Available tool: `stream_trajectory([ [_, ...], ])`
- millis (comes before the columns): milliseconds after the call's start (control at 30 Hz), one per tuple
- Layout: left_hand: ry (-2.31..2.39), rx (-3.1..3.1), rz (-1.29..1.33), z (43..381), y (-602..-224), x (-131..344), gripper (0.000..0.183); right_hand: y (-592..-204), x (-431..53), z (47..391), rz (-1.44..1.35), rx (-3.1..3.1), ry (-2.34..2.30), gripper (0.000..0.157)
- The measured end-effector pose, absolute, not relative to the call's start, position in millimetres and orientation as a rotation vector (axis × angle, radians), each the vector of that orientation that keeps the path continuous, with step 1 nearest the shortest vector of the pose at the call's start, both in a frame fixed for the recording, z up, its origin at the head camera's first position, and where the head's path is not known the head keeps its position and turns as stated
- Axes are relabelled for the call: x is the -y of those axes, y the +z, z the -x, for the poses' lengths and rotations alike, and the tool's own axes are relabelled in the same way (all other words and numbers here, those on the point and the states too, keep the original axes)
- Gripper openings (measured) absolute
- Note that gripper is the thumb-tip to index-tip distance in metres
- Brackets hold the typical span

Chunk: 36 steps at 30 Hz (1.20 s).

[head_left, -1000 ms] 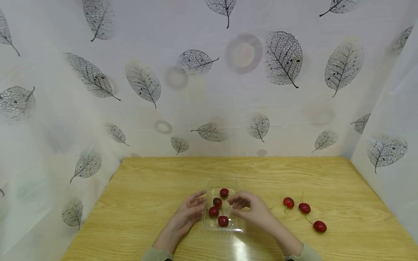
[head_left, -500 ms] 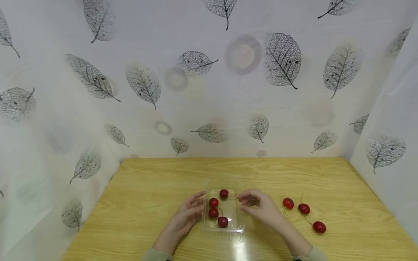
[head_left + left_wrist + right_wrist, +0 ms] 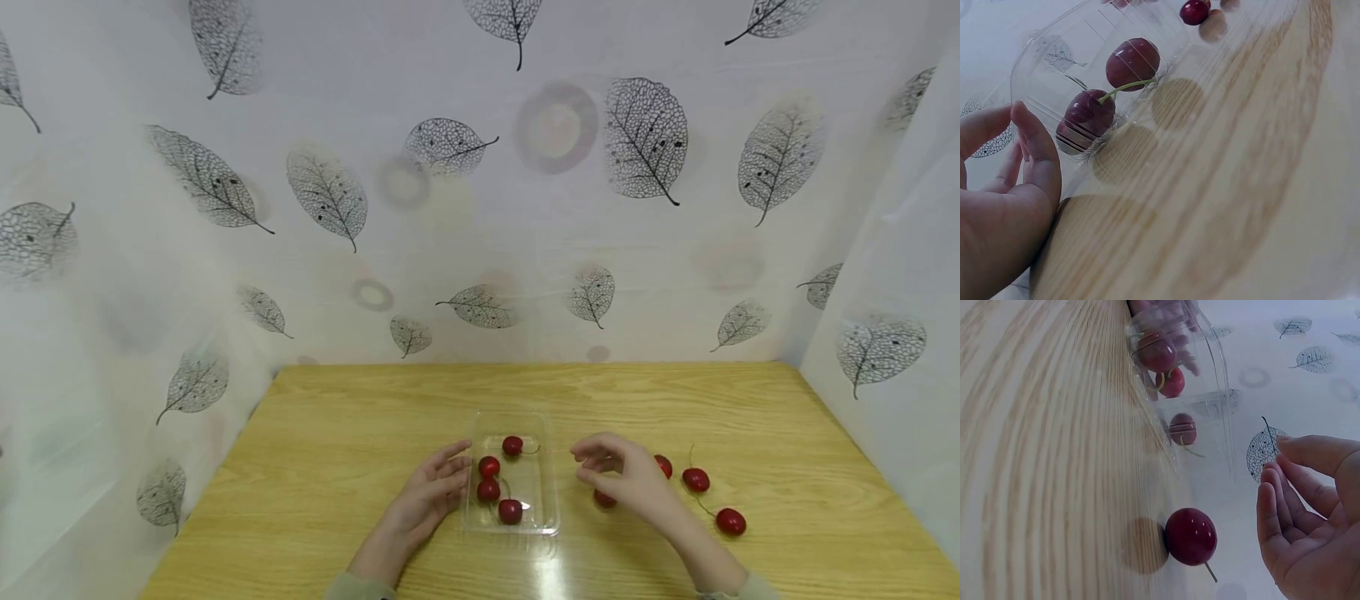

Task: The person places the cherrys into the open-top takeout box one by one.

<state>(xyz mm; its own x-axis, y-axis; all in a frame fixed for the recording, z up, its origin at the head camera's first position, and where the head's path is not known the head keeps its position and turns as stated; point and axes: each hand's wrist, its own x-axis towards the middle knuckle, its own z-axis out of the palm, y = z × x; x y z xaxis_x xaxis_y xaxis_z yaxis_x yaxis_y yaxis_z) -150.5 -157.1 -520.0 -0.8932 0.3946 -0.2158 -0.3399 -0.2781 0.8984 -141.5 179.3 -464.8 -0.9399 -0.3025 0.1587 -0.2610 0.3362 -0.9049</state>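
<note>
A clear plastic container (image 3: 534, 475) stands mid-table, with several dark red cherries inside, among them a cherry (image 3: 510, 511) nearest the front. My left hand (image 3: 432, 493) rests at the container's left side, fingertips right at its wall and fingers loosely bent. To the right of the container is my right hand (image 3: 626, 477), above the table, with nothing between its thumb and fingers. A loose cherry (image 3: 1191, 536) lies on the table close by that hand, partly covered by it in the head view.
Farther right on the wooden table (image 3: 360, 400) lie more stemmed cherries, including a middle cherry (image 3: 696, 480) and a front cherry (image 3: 731, 522). A leaf-printed sheet (image 3: 525, 250) hangs behind and at both sides.
My right hand has drawn back rightward from the container. One cherry inside shifted left beside another. A loose cherry now shows below my right hand. My left hand stays put.
</note>
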Motion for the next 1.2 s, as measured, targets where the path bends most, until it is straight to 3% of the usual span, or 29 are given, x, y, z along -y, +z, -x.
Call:
stream_trajectory([
  [1200, 2.198, -1.508, -0.066, 148.7, -515.9, 156.5, 0.062, -463.9, -251.5, 129.6, 0.364, -2.779, -1.65, 0.026],
])
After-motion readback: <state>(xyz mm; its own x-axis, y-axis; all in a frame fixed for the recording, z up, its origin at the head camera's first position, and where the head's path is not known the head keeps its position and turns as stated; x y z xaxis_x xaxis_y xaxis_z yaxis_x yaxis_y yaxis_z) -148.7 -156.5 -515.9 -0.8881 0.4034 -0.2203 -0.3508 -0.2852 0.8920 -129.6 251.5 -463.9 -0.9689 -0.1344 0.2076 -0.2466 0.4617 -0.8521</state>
